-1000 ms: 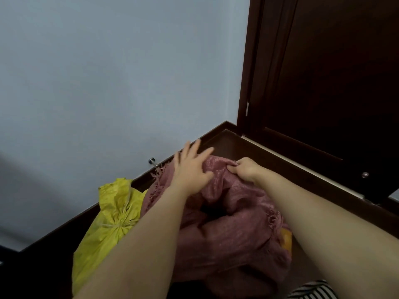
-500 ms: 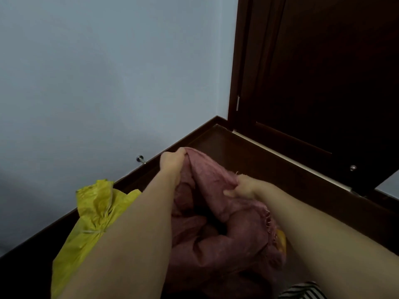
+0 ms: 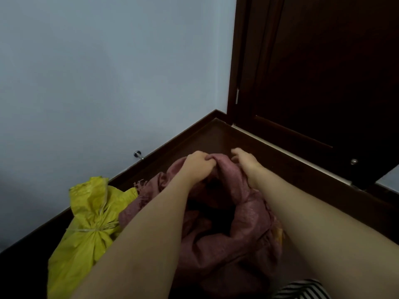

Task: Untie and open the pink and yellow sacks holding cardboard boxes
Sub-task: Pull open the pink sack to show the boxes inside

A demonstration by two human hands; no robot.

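A pink woven sack (image 3: 244,229) stands on the dark floor in front of me, its mouth loose and dark inside. My left hand (image 3: 197,164) is clenched on the far rim of the sack, holding a bunch of the fabric. My right hand (image 3: 245,161) rests on the rim just to the right, fingers stretched forward over the cloth. A yellow sack (image 3: 86,229) lies to the left against the wall, its neck tied with a pale string (image 3: 95,228). A bit of orange-yellow (image 3: 278,233) shows at the pink sack's right side. No cardboard boxes are visible.
A pale blue wall (image 3: 108,72) with a dark skirting board runs behind the sacks, with a metal door stopper (image 3: 138,155) near the floor. A dark wooden door (image 3: 323,83) stands at the right. Striped fabric (image 3: 302,290) shows at the bottom edge.
My right hand has moved up from the middle of the pink sack to its far rim, beside my left hand. My left hand stays clenched on the rim. The view has shifted slightly.
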